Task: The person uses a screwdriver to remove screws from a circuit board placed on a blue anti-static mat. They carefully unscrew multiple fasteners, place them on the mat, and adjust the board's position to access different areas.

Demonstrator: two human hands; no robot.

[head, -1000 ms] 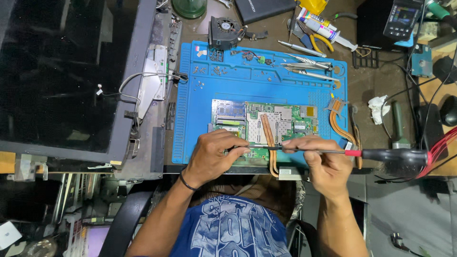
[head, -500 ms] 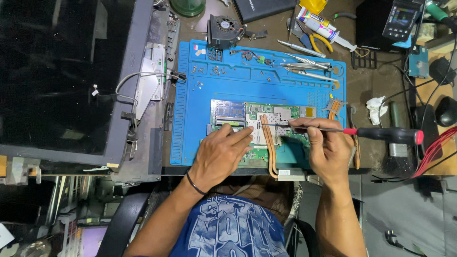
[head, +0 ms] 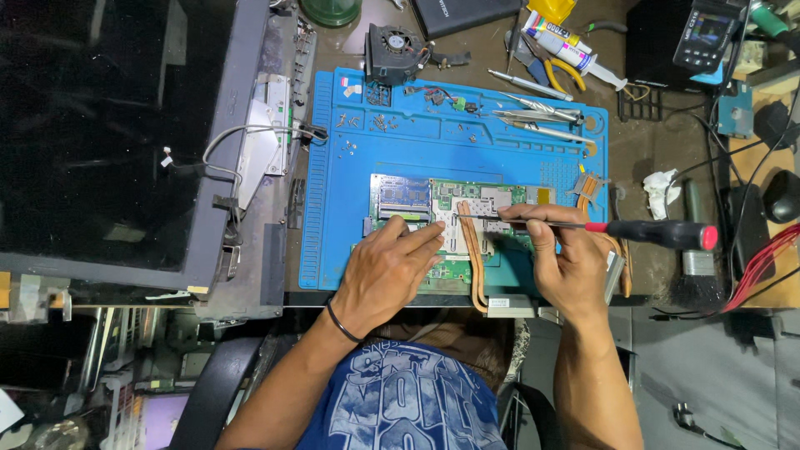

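Left hand (head: 387, 271) lay flat, fingers spread, pressing the board (head: 450, 229) down on the blue mat (head: 467, 154), likely to stop it sliding. Right hand (head: 567, 258) pinched a screwdriver (head: 617, 229) held nearly level, wrist bent, tip on the board's middle beside the copper pipe (head: 475, 258).

Black fan (head: 392, 46) at the blue mat's (head: 333, 208) top edge. Loose screws (head: 367, 122) in mat trays. Tweezers (head: 537, 117) top right on mat. Yellow pliers (head: 567, 73) and glue tube (head: 575, 52) on worktop (head: 646, 150) beyond. Laptop lid (head: 92, 125) left. White tissue (head: 662, 187) right, black brush (head: 690, 279) below it.
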